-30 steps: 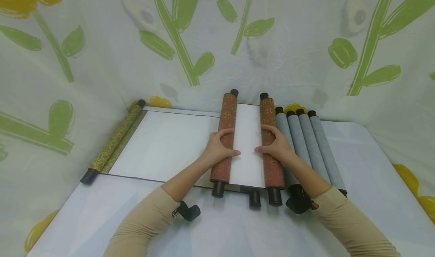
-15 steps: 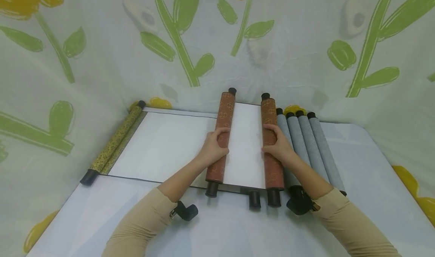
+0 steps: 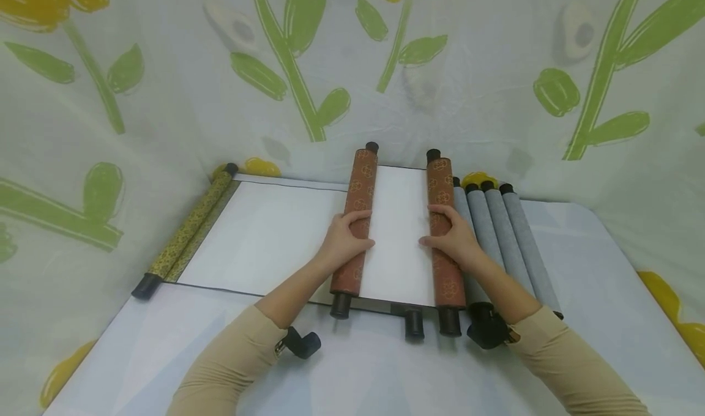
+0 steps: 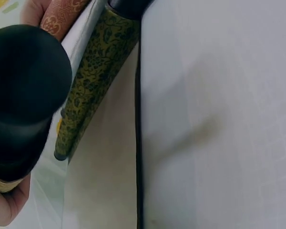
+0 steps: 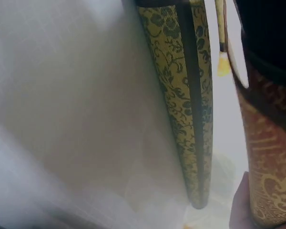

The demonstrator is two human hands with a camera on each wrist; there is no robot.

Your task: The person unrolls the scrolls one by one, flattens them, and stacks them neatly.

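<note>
A red-brown hanging scroll with gold flower patterns is partly unrolled between my hands in the head view. My left hand (image 3: 344, 240) grips its left roller (image 3: 361, 180), thumb and fingers curled round it. The right hand (image 3: 456, 240) grips the right roller (image 3: 440, 186) the same way. Between the rollers shows a strip of white paper (image 3: 399, 226). Beneath lies a second scroll, unrolled, its white sheet (image 3: 270, 232) ending in a yellow-green patterned roller (image 3: 190, 223) at the left. A black knob (image 3: 414, 325) sticks out under the red-brown scroll. A patterned yellow-green roller (image 5: 176, 90) shows in the right wrist view.
Several grey rolled scrolls (image 3: 498, 232) with black ends lie side by side just right of my right hand. The pale table (image 3: 573, 245) reaches to a flower-printed curtain (image 3: 468, 98) at the back. A black wrist camera (image 3: 303, 344) hangs below my left sleeve.
My left hand has carried the left roller leftward, and the right roller has shifted slightly right. The white strip between them is wider. The grey scrolls and the lower scroll lie as before.
</note>
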